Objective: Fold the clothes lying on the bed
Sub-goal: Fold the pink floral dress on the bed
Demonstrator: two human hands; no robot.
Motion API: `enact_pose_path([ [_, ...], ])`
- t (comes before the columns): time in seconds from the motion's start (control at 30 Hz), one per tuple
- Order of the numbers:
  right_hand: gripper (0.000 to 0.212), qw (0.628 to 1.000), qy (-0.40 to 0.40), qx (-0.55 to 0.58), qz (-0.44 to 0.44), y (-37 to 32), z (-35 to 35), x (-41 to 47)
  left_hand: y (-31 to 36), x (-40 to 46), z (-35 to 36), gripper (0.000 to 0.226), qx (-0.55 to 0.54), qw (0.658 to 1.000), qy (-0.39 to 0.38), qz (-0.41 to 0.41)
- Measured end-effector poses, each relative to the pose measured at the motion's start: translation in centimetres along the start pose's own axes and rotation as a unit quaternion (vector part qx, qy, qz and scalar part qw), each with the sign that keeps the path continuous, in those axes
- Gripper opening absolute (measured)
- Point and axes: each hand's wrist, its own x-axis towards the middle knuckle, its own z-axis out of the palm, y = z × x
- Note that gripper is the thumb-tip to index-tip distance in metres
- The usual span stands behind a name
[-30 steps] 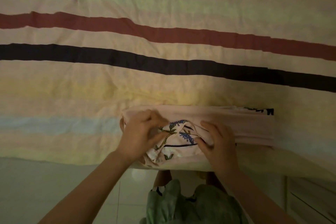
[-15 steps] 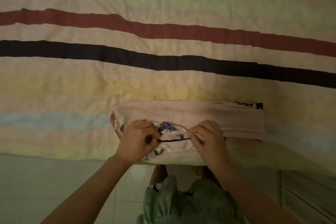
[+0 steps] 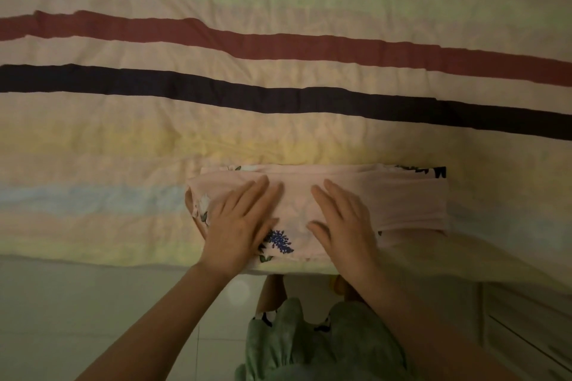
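You're pressing both hands flat on the folded pink floral garment (image 3: pixel 402 204), which is lying near the front edge of the bed (image 3: pixel 278 133) on that striped sheet with the red and dark bands, so there's no real grip going on here, just straight fingers resting on fabric. Your left hand (image 3: pixel 240 223) is covering the left part of the bundle and your right hand (image 3: pixel 343 223) is sitting just beside it toward the middle, with a blue flower print (image 3: pixel 280 241) peeking out between them, while the right end of the garment is lying bare.
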Motion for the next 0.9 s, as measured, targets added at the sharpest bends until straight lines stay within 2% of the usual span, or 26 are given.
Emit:
enact_pose_path([
  [0.07, 0.081, 0.994, -0.102, -0.046, -0.019, 0.0, 0.1, 0.8, -0.1, 0.3, 0.9, 0.072, 0.053, 0.996, -0.061, -0.027],
  [0.13, 0.092, 0.985, -0.155, -0.070, -0.029, 0.4, 0.4, 1.3, -1.1, 0.1, 1.7, 0.083, 0.098, 0.989, -0.097, -0.045],
  [0.3, 0.108, 0.980, -0.158, -0.124, 0.005, 1.9, 0.8, 1.6, -3.4, -0.5, 2.1, 0.100, 0.142, 0.982, -0.108, -0.063],
  [0.5, 0.125, 0.975, -0.173, -0.115, 0.081, 2.3, 0.2, 2.1, -4.5, -0.3, 1.2, 0.113, 0.132, 0.984, -0.104, -0.063],
  [0.63, 0.119, 0.979, -0.178, -0.067, 0.076, 2.5, -0.2, 2.1, -5.0, -0.8, 0.2, 0.100, 0.047, 0.997, -0.062, -0.025],
  [0.7, 0.109, 0.985, -0.154, -0.039, 0.067, 2.6, -0.6, 1.8, -5.1, -1.7, -0.6, 0.087, -0.039, 0.998, 0.003, -0.039],
  [0.8, 0.084, 0.995, -0.090, -0.024, 0.045, 1.7, -0.9, 1.2, -5.0, -3.5, -1.1, 0.081, -0.150, 0.972, 0.101, -0.150],
  [0.9, 0.068, 0.995, -0.090, 0.040, 0.009, -1.4, -0.7, 1.4, -4.3, -4.6, -0.7, 0.090, -0.261, 0.915, 0.126, -0.282],
])
